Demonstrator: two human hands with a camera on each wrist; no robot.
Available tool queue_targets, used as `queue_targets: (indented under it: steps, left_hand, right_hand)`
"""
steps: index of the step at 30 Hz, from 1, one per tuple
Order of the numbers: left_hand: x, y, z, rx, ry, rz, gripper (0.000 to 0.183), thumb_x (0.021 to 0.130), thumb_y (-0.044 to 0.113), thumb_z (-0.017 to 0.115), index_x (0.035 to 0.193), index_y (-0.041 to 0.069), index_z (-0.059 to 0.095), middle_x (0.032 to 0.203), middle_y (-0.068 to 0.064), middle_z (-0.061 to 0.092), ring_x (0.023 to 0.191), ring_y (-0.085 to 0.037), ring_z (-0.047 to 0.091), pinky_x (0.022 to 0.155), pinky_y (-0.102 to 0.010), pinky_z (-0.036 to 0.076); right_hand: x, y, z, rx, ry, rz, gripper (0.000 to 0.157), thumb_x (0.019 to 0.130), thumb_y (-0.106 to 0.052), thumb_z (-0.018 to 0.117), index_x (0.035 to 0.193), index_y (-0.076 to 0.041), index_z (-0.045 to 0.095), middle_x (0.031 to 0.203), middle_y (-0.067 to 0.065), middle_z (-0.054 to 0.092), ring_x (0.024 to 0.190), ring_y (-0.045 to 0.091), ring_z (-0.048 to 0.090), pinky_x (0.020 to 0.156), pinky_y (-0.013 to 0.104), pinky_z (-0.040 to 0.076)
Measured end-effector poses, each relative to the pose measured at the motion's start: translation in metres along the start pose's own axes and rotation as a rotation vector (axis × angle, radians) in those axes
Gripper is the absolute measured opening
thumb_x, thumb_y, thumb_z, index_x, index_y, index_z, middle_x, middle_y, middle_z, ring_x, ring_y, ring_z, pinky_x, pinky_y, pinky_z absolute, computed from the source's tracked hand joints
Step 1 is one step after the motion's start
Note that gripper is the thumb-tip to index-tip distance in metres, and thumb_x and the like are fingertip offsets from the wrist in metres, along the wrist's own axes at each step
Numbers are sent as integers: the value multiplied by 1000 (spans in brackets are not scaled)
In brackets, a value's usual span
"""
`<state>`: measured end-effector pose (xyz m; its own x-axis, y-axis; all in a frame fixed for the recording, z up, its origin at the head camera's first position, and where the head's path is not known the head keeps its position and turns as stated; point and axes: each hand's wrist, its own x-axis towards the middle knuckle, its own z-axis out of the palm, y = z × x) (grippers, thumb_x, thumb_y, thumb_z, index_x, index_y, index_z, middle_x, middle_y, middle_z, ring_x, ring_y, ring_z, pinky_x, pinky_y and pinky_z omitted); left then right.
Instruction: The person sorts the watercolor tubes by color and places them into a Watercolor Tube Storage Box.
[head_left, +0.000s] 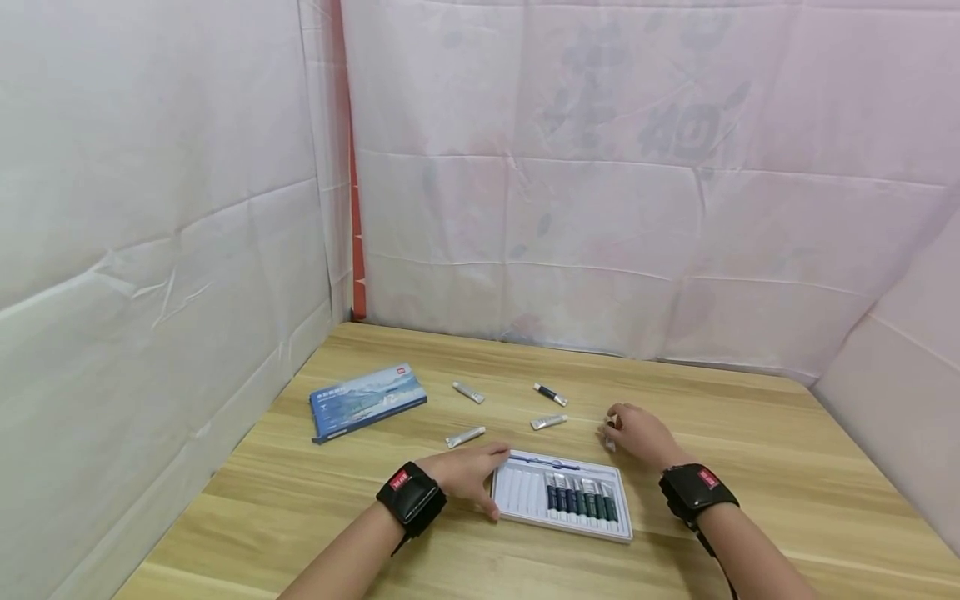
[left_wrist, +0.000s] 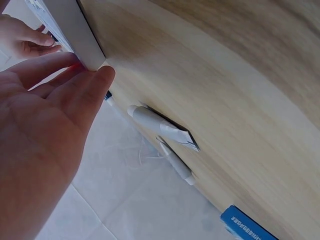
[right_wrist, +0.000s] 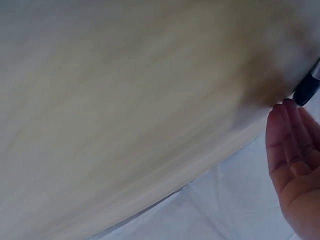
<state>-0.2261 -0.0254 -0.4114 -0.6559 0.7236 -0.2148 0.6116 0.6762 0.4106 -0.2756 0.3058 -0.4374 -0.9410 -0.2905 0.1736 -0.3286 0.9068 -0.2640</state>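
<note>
A white plastic paint tray point(head_left: 517, 492) lies on the table, with a row of dark-labelled paint tubes point(head_left: 581, 498) in its right part and a thin blue-handled brush point(head_left: 551, 462) along its far side. My left hand point(head_left: 468, 477) holds the tray's left end, thumb at the near corner and fingers at the far one. Beyond the tray's far right corner, my right hand point(head_left: 647, 435) pinches a small paint tube point(head_left: 610, 442) between thumb and fingertips. In the right wrist view the dark part of the tube point(right_wrist: 306, 90) shows beside the fingertips.
Loose paint tubes lie beyond the tray, among them a silver one point(head_left: 465, 437), another silver one point(head_left: 549, 422) and a dark-labelled one point(head_left: 551, 394). A blue cardboard box point(head_left: 367, 402) lies at the left. White sheets point(head_left: 525, 208) hang around the wooden table point(head_left: 787, 467).
</note>
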Motion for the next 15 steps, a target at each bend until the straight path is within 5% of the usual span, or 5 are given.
queue_targets:
  steps: [5, 15]
  left_hand:
    - [-2, 1, -1, 9, 1, 3, 91, 69, 40, 78, 141, 5, 35, 147, -5, 28, 131, -17, 28, 104, -27, 26]
    - [-3, 2, -1, 18, 2, -9, 91, 69, 41, 78, 141, 6, 35, 147, -4, 28, 131, -16, 28, 104, -27, 26]
  right_hand:
    - [5, -1, 3, -18, -20, 14, 29, 79, -5, 67, 104, 7, 58, 74, 4, 56, 63, 14, 51, 56, 32, 45]
    - [9, -12, -4, -44, 13, -62, 11, 77, 3, 67, 87, 0, 67, 79, 5, 59, 72, 20, 56, 63, 38, 49]
